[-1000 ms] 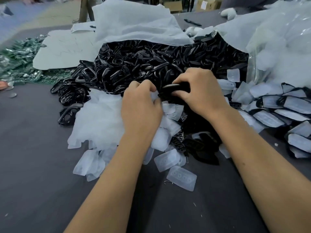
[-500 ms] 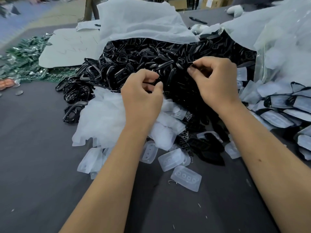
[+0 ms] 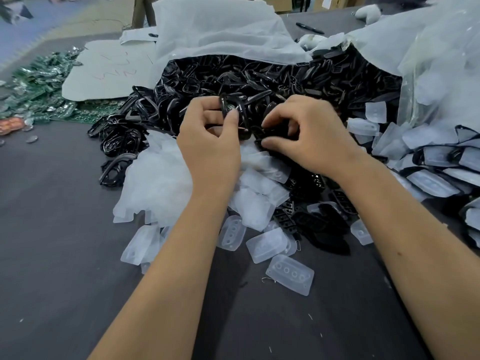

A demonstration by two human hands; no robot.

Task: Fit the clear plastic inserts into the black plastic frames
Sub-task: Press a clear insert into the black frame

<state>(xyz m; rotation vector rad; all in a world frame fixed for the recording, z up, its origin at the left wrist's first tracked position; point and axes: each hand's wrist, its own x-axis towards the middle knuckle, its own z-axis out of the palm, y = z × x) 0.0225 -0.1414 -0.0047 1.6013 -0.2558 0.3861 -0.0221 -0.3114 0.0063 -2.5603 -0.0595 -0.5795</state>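
Left hand (image 3: 207,141) pinches a black frame (image 3: 235,113), standing upright just before the frame pile (image 3: 285,81). Right hand (image 3: 309,133), fingers curled, grips something dark beside it; loose clear inserts (image 3: 262,198) lie nearer, below both hands.

A single wide-angle view from the person's head looks forward and steeply down across the dark grey table top (image 3: 65,281). Both bare forearms rise from the bottom edge toward the middle of the frame, close beneath the lens. The far edge, with cardboard boxes (image 3: 330,1), curves and blurs near the top.
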